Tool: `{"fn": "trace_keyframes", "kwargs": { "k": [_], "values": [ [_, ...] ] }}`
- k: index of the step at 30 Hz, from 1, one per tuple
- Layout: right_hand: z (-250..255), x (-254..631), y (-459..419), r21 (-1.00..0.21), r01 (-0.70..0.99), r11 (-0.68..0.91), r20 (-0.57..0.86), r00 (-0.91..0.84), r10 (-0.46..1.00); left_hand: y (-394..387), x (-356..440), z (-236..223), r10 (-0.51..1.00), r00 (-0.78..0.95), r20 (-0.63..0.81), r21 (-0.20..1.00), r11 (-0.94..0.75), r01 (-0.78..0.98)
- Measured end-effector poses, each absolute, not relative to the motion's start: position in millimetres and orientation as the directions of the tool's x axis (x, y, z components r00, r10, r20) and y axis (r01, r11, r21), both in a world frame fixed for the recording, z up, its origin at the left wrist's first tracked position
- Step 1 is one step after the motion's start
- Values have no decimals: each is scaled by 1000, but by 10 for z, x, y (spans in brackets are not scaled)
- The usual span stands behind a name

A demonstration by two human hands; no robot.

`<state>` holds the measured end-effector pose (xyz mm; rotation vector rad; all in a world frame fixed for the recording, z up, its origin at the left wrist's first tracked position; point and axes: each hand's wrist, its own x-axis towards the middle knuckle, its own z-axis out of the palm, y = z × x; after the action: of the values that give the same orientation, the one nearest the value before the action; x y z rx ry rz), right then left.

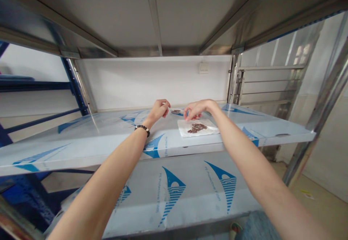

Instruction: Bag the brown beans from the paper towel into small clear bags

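The left hand (159, 111) and right hand (196, 109) sit above a steel shelf (81, 138) with blue-printed film, fingers curled narrow; I cannot tell if they hold anything. Brown bits (197, 127) lie on a white paper towel (210, 130), before a white wall (152, 80).

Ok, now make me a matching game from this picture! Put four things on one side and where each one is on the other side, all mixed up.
Things:
1. black beaded bracelet
2. white paper sheet
3. small dark brown pieces
4. right hand

Places:
A. above the paper's far edge
B. on the paper
C. on the left wrist
D. on the film-covered steel shelf

Right pairs: 1-C, 2-D, 3-B, 4-A
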<state>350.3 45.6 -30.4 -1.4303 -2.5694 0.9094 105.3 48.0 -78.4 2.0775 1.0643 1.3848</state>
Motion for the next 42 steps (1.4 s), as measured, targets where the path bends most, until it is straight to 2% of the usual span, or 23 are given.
{"fn": "trace_keyframes", "kwargs": {
  "k": [1,3,7,13,16,19,23,28,31,39,42],
  "values": [
    [-297,3507,447,-439,816,376,-297,-527,796,478,1057,-786,786,217,579,692,-614,379],
    [-304,3518,453,-308,887,344,-324,-438,839,476,1065,-786,788,238,568,680,-612,403],
    [-337,3539,500,-193,926,324,-295,-370,881,474,1067,-783,791,267,551,669,-610,426],
    [-402,3482,538,-258,903,344,-253,-407,878,582,1013,-781,810,147,567,649,-550,526],
    [-449,3454,555,-281,892,355,-241,-424,873,662,910,-781,773,-11,634,542,-434,720],
    [-497,3454,581,-295,884,363,-211,-431,877,681,729,-822,744,-124,657,380,-184,907],
    [-560,3483,641,-324,885,334,-190,-407,894,650,425,-936,838,-200,507,196,114,974],
    [-603,3508,727,-312,887,340,-149,-399,905,727,140,-1005,890,-364,276,144,336,931],
    [-602,3509,747,-305,879,366,-110,-414,904,773,93,-1001,895,-377,240,113,360,926],
    [-583,3481,696,-310,864,396,-64,-434,899,613,129,-952,918,-193,346,8,203,979],
    [-573,3470,668,-310,863,400,-60,-437,897,577,144,-930,910,-190,368,-7,207,978]
  ]
}}
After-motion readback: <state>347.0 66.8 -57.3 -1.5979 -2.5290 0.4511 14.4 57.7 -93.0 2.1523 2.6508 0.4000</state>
